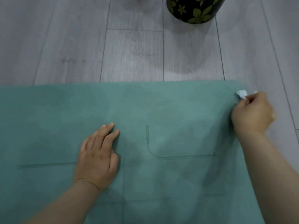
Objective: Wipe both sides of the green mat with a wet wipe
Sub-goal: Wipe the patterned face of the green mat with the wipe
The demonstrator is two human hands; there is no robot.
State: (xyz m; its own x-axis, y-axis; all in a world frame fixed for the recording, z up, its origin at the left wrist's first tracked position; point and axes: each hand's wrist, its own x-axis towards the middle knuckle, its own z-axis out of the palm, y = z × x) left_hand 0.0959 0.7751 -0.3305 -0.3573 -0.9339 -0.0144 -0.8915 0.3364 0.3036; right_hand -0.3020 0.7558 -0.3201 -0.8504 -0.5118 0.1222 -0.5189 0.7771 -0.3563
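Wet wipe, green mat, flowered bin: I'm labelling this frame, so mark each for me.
wet wipe point(241, 94): head view, crumpled white tip.
green mat point(169, 107): head view, bare top surface.
flowered bin point(194, 10): head view, patterned side wall.

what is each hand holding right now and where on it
The right hand pinches a scrunched white wet wipe by its near end, at the green mat's right edge. The left hand holds nothing; it rests flat on the mat.

Green mat point(161, 110), one; wet wipe point(241, 94), one.
I see the mat spread flat on the floor, faint lines embossed; the white wipe is crumpled at its far right edge.
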